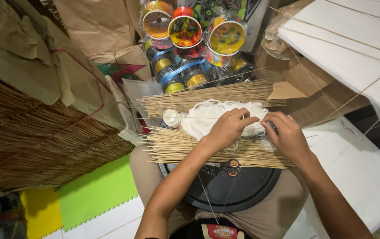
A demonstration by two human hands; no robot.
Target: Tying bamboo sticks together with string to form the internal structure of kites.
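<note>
My left hand (228, 127) and my right hand (286, 134) meet fingertip to fingertip over a tangle of white string (207, 114). Both pinch something small between them, probably a thin stick and the string, though the detail is too fine to tell. Under the hands lies a bundle of thin bamboo sticks (176, 148) across a round black tray (225, 186) on my lap. A second bundle of sticks (199, 98) lies beyond the string. One long stick (207, 199) runs back toward my body.
Colourful string spools (185, 31) are stacked at the back. A large heap of bamboo sticks (30, 141) fills the left. White paper kites (353, 48) lean at the right, another sheet (362, 168) beside my knee. Brown paper (44, 57) and green and yellow foam mats (92, 194) lie around.
</note>
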